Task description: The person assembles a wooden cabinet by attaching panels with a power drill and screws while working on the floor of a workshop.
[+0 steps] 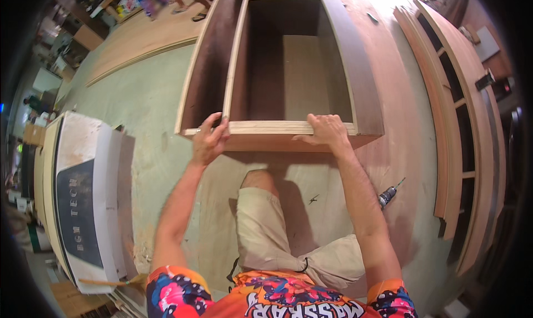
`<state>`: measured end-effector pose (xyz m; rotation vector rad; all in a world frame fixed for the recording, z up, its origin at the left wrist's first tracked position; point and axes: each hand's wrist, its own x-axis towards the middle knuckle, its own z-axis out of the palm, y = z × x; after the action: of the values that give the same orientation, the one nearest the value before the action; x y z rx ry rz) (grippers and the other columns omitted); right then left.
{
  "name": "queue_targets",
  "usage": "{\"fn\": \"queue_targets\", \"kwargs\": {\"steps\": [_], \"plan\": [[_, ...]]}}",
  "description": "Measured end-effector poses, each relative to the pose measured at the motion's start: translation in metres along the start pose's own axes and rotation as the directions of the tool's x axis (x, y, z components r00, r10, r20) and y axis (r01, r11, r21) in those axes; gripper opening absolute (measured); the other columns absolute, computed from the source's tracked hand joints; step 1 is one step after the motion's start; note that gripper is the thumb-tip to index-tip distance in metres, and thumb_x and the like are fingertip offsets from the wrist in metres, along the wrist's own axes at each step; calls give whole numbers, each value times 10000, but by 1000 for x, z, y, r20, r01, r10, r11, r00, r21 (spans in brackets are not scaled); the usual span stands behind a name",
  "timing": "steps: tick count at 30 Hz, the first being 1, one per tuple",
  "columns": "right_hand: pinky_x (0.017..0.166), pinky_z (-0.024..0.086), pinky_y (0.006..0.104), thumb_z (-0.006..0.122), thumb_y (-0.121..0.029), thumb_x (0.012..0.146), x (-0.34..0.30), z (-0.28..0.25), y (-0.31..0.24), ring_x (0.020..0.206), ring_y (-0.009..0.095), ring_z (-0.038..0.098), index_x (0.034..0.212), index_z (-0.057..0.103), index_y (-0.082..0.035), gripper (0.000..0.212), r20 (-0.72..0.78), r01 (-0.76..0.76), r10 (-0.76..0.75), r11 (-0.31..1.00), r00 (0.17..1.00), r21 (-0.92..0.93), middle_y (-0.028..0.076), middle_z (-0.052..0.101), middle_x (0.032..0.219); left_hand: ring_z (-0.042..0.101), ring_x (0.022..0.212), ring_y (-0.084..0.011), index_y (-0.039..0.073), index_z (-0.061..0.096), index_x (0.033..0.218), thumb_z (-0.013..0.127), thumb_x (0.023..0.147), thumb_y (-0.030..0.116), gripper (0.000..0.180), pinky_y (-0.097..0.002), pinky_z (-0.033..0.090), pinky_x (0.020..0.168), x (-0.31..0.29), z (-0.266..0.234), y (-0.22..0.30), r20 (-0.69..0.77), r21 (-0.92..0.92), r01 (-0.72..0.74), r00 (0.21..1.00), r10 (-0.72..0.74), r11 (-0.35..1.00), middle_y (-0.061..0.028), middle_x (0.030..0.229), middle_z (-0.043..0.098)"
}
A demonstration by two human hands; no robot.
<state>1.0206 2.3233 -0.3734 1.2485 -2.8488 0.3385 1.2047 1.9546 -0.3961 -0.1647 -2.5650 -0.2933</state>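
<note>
In front of me a brown plywood cabinet box [363,68] lies with its open side up. A divider [236,68] splits it into a narrow left bay and a wider right one. My left hand [211,139] is curled over the near panel [266,127], where the divider meets it, fingertips partly hidden. Farther right along that same panel, my right hand [328,132] grips the top edge, its thumb stretched left along the outer face. A cordless drill [387,197] with a bit fitted lies beside my right forearm, partly covered by it.
Several loose screws [313,199] lie on the wooden floor board near my knee. Left stands a white and dark-blue machine housing [105,146]. Long plywood frames [480,135] lie to the right. Beyond a plywood sheet [150,40], another person's bare feet [180,10] show at the far left.
</note>
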Motion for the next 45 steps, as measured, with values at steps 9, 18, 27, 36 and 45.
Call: {"fn": "queue_targets", "kwargs": {"steps": [9,18,27,36,45], "plan": [[653,563,427,798,-807,739,0,-1,1,710,296,736,824,587,-75,766,67,33,-34,999,997,23,94,685,736,689,1238,-462,240,458,1618,964,632,609,1168,-467,645,868,57,0,10,495,95,110,857,-143,989,-337,1760,101],[657,557,353,740,-335,840,17,1,3,707,219,695,775,593,-97,288,89,96,-94,995,992,-11,60,634,747,772,1036,-482,47,763,1145,860,658,188,516,-435,673,700,68,5,-12,612,-18,86,789,-57,996,-522,1648,171],[779,642,381,671,-152,808,18,6,7,841,280,779,825,644,-40,117,95,93,-83,991,992,-101,165,770,910,519,1395,-631,30,732,1108,756,863,99,256,-554,627,992,74,-1,-12,720,-127,243,689,-80,962,-469,1704,64],[749,638,383,686,-58,870,24,1,6,846,289,785,851,667,-23,44,108,107,-101,993,989,-55,177,778,935,421,1410,-717,75,732,1099,880,748,278,432,-606,595,1040,68,-7,-18,756,-61,235,645,-109,970,-500,1679,39],[760,621,414,724,-125,709,25,-5,-2,910,349,792,891,717,31,240,189,43,-34,998,981,-40,192,790,1000,693,1120,-639,53,780,1065,827,681,180,408,-485,679,730,77,4,-21,668,-110,88,745,8,990,-614,1541,225]]}}
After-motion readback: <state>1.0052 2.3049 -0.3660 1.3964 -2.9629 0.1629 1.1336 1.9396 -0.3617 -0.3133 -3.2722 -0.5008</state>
